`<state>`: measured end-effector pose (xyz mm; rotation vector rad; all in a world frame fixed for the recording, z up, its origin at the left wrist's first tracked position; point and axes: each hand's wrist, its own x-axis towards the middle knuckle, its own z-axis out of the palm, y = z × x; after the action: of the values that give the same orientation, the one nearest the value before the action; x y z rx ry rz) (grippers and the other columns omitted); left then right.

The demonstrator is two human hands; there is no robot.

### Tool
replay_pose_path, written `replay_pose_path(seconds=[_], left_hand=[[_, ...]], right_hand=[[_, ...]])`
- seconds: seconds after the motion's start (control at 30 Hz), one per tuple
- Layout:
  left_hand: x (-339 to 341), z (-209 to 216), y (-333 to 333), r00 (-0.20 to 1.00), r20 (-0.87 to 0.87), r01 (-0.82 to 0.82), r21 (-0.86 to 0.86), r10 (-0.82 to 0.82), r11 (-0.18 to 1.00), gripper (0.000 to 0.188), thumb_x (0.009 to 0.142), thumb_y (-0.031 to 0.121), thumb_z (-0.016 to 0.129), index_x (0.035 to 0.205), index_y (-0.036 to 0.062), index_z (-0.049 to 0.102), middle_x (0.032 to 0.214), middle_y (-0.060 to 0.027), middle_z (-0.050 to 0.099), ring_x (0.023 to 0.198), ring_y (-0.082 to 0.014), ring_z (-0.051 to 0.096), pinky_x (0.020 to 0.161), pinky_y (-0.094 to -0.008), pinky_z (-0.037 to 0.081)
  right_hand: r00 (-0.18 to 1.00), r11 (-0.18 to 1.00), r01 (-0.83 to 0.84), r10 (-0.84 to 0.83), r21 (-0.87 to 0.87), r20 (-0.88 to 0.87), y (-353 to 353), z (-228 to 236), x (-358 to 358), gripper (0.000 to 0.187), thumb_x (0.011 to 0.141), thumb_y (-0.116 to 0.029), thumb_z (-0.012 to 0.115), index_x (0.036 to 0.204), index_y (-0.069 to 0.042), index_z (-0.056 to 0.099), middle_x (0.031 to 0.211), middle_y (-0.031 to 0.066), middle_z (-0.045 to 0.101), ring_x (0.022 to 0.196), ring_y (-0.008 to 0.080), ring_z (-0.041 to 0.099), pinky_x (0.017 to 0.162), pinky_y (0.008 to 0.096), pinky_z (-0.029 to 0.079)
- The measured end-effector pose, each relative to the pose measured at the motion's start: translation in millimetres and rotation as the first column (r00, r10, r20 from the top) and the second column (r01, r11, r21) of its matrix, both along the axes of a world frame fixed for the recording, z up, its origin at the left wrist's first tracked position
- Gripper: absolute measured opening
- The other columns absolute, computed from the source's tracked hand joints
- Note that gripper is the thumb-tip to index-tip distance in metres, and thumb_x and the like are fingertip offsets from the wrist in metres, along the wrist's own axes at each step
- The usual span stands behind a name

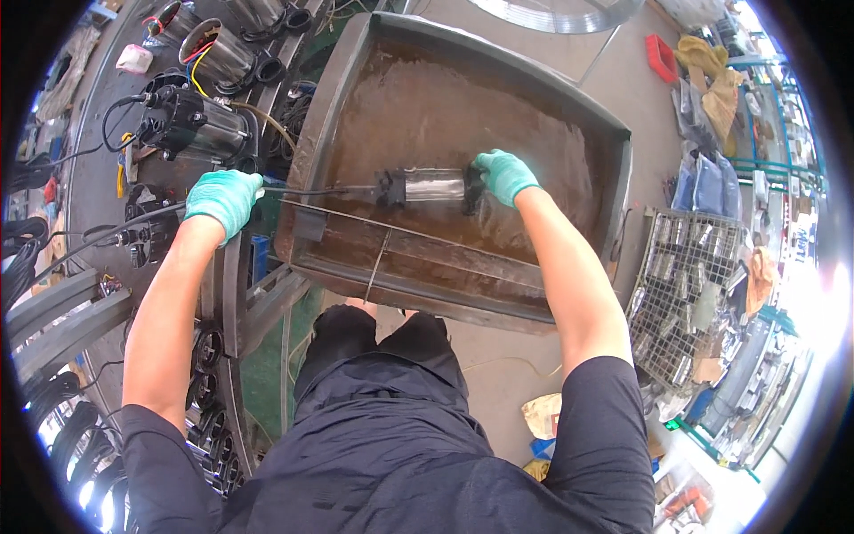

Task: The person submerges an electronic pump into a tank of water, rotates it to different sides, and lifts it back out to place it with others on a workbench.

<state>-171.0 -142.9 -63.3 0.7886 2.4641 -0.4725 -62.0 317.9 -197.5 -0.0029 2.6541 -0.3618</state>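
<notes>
A small submersible pump (434, 185) with a shiny metal cylinder and black ends lies on its side in a wide metal tank (322, 125) of brownish water. My right hand (507, 176), in a green glove, is closed on the pump's black right end. From the left end a black cable (307, 191) runs over the tank's left wall. My left hand (224, 202), gloved in the same green, grips this cable just outside the tank. How deep the pump sits in the water I cannot tell.
On the bench at left stand another pump (209, 125) with its cable and an open metal cylinder (213, 55) with coloured wires. A thin rod (418, 236) crosses the tank's near side. At right are a wire basket (685, 303) of metal parts and a red bin (661, 58).
</notes>
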Motion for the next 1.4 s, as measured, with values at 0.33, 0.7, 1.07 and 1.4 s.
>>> replay_pose_path(seconds=[0.33, 0.7, 1.07, 1.4], left_hand=[[2.8, -0.2, 4.2, 0.999, -0.021, -0.025, -0.018, 0.025, 1.000, 0.024, 0.099, 0.031, 0.057, 0.100, 0.0104, 0.070, 0.092, -0.0189, 0.071, 0.089, -0.0399, 0.069, 0.078, -0.0505, 0.054], [2.9, 6.9, 10.2, 0.998, 0.008, -0.056, -0.065, 0.057, 0.996, 0.025, 0.100, 0.031, 0.056, 0.101, 0.0103, 0.070, 0.094, -0.0185, 0.072, 0.090, -0.0389, 0.070, 0.078, -0.0504, 0.055], [5.3, 5.1, 8.6, 0.998, 0.000, -0.062, -0.062, 0.062, 0.996, 0.027, 0.101, 0.032, 0.054, 0.103, 0.0114, 0.070, 0.095, -0.0174, 0.073, 0.090, -0.0383, 0.070, 0.078, -0.0503, 0.055], [3.3, 16.6, 17.7, 0.995, 0.041, -0.083, -0.045, 0.085, 0.995, 0.027, 0.099, 0.034, 0.057, 0.104, 0.0121, 0.072, 0.096, -0.0176, 0.073, 0.091, -0.0391, 0.069, 0.080, -0.0499, 0.055]], right_hand=[[0.999, 1.000, 0.002, -0.003, 0.014, 0.038, -4.2, 5.5, -2.3, 0.034, 0.089, -0.003, 0.062, 0.120, -0.016, 0.069, 0.117, 0.0146, 0.068, 0.111, 0.0372, 0.064, 0.093, 0.0438, 0.053], [0.998, 1.000, 0.001, 0.000, -0.011, 0.064, -2.0, 7.0, -3.4, 0.031, 0.090, -0.006, 0.063, 0.119, -0.014, 0.069, 0.115, 0.0157, 0.067, 0.110, 0.0381, 0.064, 0.093, 0.0444, 0.052], [0.998, 1.000, 0.015, -0.014, -0.010, 0.069, -3.5, 9.9, 3.0, 0.033, 0.091, -0.006, 0.062, 0.122, -0.016, 0.067, 0.118, 0.0143, 0.066, 0.112, 0.0367, 0.063, 0.095, 0.0441, 0.052], [0.997, 0.996, 0.072, -0.072, -0.048, 0.012, -4.4, 8.2, 11.1, 0.032, 0.091, -0.004, 0.061, 0.119, -0.015, 0.068, 0.117, 0.0133, 0.066, 0.110, 0.0358, 0.064, 0.095, 0.0427, 0.052]])
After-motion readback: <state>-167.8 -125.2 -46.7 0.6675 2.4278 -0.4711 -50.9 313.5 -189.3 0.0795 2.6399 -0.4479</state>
